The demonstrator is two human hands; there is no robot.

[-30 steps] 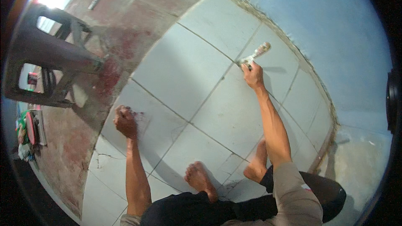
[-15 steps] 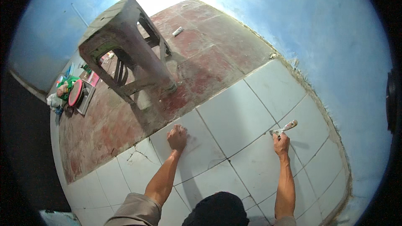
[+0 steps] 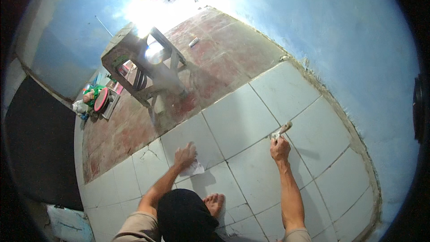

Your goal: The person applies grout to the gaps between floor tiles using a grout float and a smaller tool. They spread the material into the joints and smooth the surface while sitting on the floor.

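Observation:
My left hand (image 3: 184,155) is just over the white floor tiles, its fingers closed. A crumpled whitish cloth or paper (image 3: 195,169) hangs from it; the hand is slightly smeared by motion. Over the tiles farther right, my right hand (image 3: 280,149) is closed around a small tool that looks like a putty knife. Its worn, brownish handle (image 3: 285,127) points up and to the right, and a pale, smeared part shows above my fingers. The white tiles (image 3: 239,118) have dark joints between them, and one tile (image 3: 150,154) at the left is cracked.
A dirty plastic stool (image 3: 148,74) stands on the reddish, worn floor (image 3: 224,47) ahead. Behind it to the left lie a pink-rimmed round item (image 3: 101,99) and bags. A small pale cylinder (image 3: 194,42) lies farther off. The blue wall (image 3: 358,62) borders the right; my bare foot (image 3: 214,204) is below.
My left hand has shifted nearer to me, and the whitish cloth or paper now shows below it. My right hand keeps the tool. The view has turned, and my foot has come into sight.

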